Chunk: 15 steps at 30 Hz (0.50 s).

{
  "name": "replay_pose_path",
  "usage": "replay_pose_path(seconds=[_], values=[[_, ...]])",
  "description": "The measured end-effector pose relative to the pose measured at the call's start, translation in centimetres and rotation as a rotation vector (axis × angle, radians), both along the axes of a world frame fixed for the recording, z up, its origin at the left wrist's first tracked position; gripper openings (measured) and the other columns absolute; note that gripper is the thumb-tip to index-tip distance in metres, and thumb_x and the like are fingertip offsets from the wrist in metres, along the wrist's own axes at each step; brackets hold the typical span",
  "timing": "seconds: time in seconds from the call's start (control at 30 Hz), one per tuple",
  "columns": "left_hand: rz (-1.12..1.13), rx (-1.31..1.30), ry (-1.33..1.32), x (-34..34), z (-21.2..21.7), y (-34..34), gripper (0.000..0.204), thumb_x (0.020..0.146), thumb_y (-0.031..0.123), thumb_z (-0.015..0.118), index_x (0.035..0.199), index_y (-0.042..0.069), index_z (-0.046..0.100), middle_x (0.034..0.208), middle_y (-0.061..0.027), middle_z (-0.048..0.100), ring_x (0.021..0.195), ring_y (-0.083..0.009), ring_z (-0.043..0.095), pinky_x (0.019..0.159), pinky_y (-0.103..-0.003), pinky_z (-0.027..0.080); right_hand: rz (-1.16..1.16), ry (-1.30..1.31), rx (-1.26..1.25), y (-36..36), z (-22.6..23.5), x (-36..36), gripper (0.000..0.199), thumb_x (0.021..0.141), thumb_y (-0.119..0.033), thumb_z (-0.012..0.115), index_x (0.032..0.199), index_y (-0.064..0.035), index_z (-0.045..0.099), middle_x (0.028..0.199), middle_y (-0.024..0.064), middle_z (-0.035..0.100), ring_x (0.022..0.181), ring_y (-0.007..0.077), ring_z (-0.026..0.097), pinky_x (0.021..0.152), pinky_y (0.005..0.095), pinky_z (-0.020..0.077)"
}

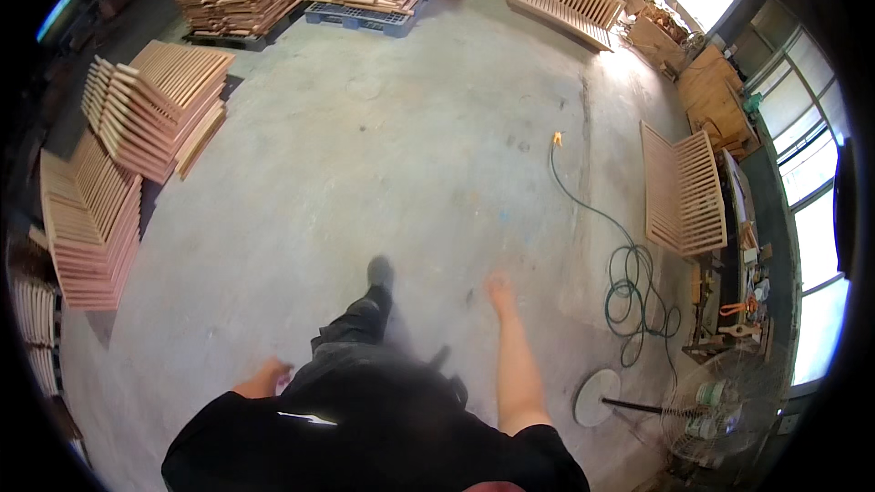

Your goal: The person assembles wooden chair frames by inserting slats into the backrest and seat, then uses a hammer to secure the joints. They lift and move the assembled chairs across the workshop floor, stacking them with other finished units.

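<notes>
My left hand (pixel 270 371) hangs low beside my dark trousers, its fingers curled. A small pale pinkish thing (pixel 283 382) shows at its inner edge, too small to name. My right hand (pixel 499 286) hangs in front of my body on the right, over the grey concrete floor (pixel 428 155). Motion smears its fingers, and no held thing shows there. One dark shoe (pixel 380 271) reaches forward between the two hands.
Stacked slatted wooden panels (pixel 169 109) stand left; more wood lies on a blue pallet (pixel 365 18) ahead. At right are a green hose (pixel 629 282) coiled on the floor, a slatted wooden frame (pixel 688 187), a pedestal fan (pixel 720 405) and a cluttered workbench (pixel 743 310).
</notes>
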<state>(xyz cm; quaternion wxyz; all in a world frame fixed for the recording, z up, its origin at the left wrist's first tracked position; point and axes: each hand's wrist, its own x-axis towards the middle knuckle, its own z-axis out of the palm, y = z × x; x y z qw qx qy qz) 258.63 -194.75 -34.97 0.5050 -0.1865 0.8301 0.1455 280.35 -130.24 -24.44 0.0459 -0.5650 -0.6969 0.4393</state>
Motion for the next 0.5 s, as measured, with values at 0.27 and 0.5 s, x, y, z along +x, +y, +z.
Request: replay_pose_path(seconds=[0.27, 0.5], values=[[-0.462, -0.109, -0.277, -27.9, -4.1, 32.4, 0.040, 0.092, 0.042, 0.058, 0.081, 0.006, 0.072, 0.086, -0.0140, 0.073, 0.083, -0.0322, 0.070, 0.078, -0.041, 0.053, 0.179, -0.104, 0.178, 31.2, -2.6, -16.5, 0.040, 0.097, -0.027, 0.058, 0.128, -0.0020, 0.062, 0.126, 0.0158, 0.065, 0.118, 0.0301, 0.059, 0.102, 0.0425, 0.0450], [-0.481, 0.781, 0.614, -60.6, 7.4, 81.1, 0.041, 0.091, 0.036, 0.062, 0.109, 0.001, 0.070, 0.101, -0.0188, 0.072, 0.098, -0.0278, 0.069, 0.086, -0.040, 0.053, 0.341, -0.441, -0.289, 33.6, -11.8, -21.2, 0.044, 0.090, -0.025, 0.058, 0.128, -0.0051, 0.061, 0.141, 0.0204, 0.052, 0.132, 0.0326, 0.047, 0.108, 0.0475, 0.0374]])
